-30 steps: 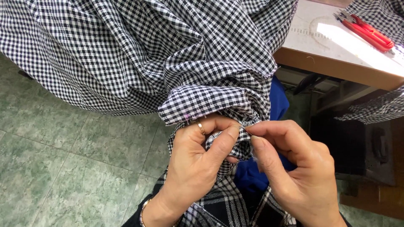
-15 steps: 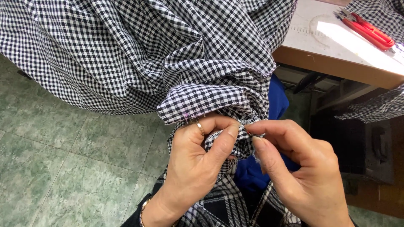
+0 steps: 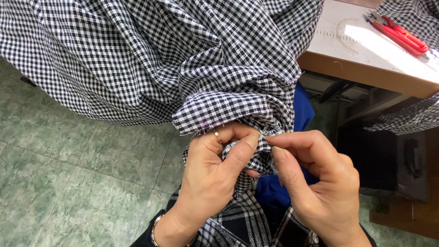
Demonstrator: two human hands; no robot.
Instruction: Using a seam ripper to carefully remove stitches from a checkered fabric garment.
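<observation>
Gingham cloth, black and white, hangs bunched over your lap above the green tiled floor. Your left hand pinches a gathered fold, thumb and forefinger closed on it, ring showing. Keep that fold taut. Your right hand meets it from the right, fingertips narrowed on something fine at the seam; too small to identify. Red snips lie on the table, well apart.

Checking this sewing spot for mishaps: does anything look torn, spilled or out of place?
Nothing stands out. The left hand and right hand pinch a bunched fold of checked fabric; red scissors lie flat on the table.
</observation>
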